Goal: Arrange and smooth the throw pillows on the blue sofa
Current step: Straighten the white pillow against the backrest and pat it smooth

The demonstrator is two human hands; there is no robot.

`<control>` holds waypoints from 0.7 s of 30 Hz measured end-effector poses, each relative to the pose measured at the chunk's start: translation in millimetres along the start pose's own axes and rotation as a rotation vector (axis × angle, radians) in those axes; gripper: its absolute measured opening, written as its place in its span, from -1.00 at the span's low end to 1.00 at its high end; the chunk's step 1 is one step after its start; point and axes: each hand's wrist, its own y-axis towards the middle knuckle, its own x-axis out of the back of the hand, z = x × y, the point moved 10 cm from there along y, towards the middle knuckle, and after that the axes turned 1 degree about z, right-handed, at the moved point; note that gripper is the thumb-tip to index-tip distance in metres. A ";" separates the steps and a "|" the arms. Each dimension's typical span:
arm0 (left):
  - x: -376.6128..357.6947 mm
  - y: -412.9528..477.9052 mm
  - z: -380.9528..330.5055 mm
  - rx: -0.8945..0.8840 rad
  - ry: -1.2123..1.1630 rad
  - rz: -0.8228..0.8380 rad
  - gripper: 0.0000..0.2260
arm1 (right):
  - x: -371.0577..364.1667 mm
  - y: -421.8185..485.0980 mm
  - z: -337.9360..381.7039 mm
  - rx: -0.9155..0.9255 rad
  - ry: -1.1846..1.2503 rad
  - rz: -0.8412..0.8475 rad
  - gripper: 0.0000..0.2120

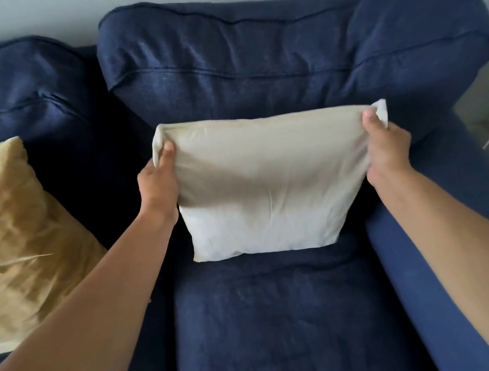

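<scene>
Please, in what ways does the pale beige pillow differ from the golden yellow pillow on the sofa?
The pale beige cloth pillow is pinched at its top corners by the left hand and right hand; the golden yellow cloth pillow lies untouched. The beige one stands upright and looks fairly smooth, while the yellow one leans and is heavily creased. Both sit on the dark blue fabric sofa.

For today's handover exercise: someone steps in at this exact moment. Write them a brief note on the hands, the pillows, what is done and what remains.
Left hand: pinching the white pillow's top left corner.
Right hand: pinching its top right corner.
White pillow: upright on the right seat, against the back cushion.
Gold pillow: on the left seat, creased, untouched.
Done: white pillow roughly placed.
Left: let go, smooth it, then straighten the gold one.
</scene>
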 end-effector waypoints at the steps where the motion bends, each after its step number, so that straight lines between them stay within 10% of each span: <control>1: -1.2 2.4 -3.0 -0.011 -0.008 0.005 -0.82 | -3.7 2.6 4.6 0.005 -0.005 0.019 -0.81; 6: 9.0 0.6 22.7 0.018 0.138 0.223 -0.50 | -0.5 1.0 -18.8 -0.082 0.022 0.291 -0.49; 11: 39.1 -23.1 131.1 0.325 0.613 0.556 0.02 | 32.6 -34.3 -145.7 -0.286 -0.747 0.700 -0.36; 21: 51.5 -7.0 182.7 0.246 1.141 0.191 -0.75 | 23.7 -12.2 -211.2 -0.147 -1.249 0.344 -0.38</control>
